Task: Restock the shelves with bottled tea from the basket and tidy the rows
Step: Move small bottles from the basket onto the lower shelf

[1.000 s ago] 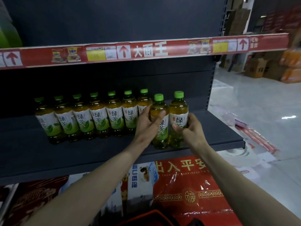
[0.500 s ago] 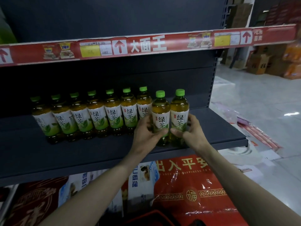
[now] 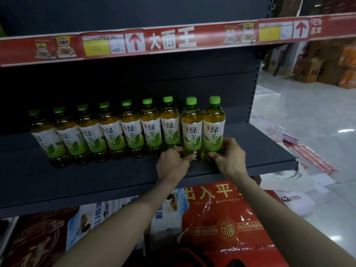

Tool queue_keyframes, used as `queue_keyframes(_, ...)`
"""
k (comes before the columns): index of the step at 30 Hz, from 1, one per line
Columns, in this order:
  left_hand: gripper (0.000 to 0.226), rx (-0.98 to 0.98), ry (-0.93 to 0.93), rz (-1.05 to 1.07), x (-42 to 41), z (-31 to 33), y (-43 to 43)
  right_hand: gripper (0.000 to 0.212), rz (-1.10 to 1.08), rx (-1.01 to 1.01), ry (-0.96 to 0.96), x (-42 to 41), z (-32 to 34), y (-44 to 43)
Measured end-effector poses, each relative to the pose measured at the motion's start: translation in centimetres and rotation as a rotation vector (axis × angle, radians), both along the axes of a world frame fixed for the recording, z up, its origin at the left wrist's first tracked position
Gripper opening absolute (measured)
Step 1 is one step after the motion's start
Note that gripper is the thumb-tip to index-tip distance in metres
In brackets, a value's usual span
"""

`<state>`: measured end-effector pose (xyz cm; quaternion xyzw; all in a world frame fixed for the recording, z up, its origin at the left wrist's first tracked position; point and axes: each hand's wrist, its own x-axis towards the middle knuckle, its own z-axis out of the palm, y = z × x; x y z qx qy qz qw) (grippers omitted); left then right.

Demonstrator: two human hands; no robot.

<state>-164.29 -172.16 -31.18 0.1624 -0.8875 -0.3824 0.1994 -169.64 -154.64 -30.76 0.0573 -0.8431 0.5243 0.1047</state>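
Several green tea bottles with green caps stand in a row [image 3: 133, 132] on the dark shelf [image 3: 107, 176]. The two rightmost bottles stand slightly forward of the others. My left hand [image 3: 172, 164] grips the base of the second bottle from the right [image 3: 191, 128]. My right hand [image 3: 229, 157] grips the base of the rightmost bottle [image 3: 214, 126]. Both bottles are upright with labels facing me. The red basket rim [image 3: 183, 254] shows at the bottom edge; its contents are hidden.
A red price strip [image 3: 173, 38] fronts the shelf above. Below the shelf lie red packaged goods [image 3: 225, 218] and blue-white packs [image 3: 169, 207]. The shelf ends at an upright post [image 3: 254, 89] on the right. Beyond is a tiled floor [image 3: 317, 116] with cardboard boxes [image 3: 308, 70].
Both hands slid down from the bottle labels to the bases. The left-held bottle went from tilted to upright, and the pair now stands closer to the row.
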Motion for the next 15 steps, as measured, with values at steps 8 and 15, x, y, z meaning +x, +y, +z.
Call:
queue_keyframes(8,0.043,-0.035,0.060,0.096,-1.4,-0.2,1.2,0.054,-0.019,0.048,-0.007,-3.1,0.1,-1.0)
queue_keyframes(15,0.038,0.051,0.125,0.083,-1.5,-0.7,1.0,0.054,-0.029,-0.018,-0.007,-3.5,-0.7,-1.6)
